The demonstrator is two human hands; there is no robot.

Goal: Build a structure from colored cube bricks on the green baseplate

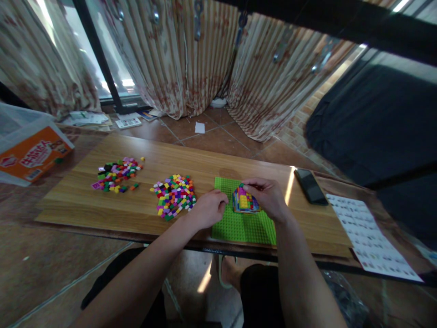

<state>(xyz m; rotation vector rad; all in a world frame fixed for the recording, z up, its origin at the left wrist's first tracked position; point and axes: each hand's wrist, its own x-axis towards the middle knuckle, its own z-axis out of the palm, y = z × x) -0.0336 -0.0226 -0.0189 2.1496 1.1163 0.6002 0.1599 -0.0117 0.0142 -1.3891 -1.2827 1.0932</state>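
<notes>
A small multicoloured toy brick structure (244,203) stands on a green studded baseplate (244,230). My right hand (268,197) is closed over its top and right side, thumb and fingers against the upper bricks, covering part of it. Just left of the structure, over the baseplate's left edge, is my left hand (212,207), its fingers curled in and apart from the structure. Whatever those fingers may hold is too small or hidden to make out. A pile of loose toy bricks (174,196) lies beside my left hand.
A second brick pile (119,175) spreads over the left of the wooden board (205,160). On the far left is a clear plastic box with an orange label (36,154). Right of the baseplate lie a black phone (310,187) and a printed sheet (372,237). Curtains (184,59) hang behind.
</notes>
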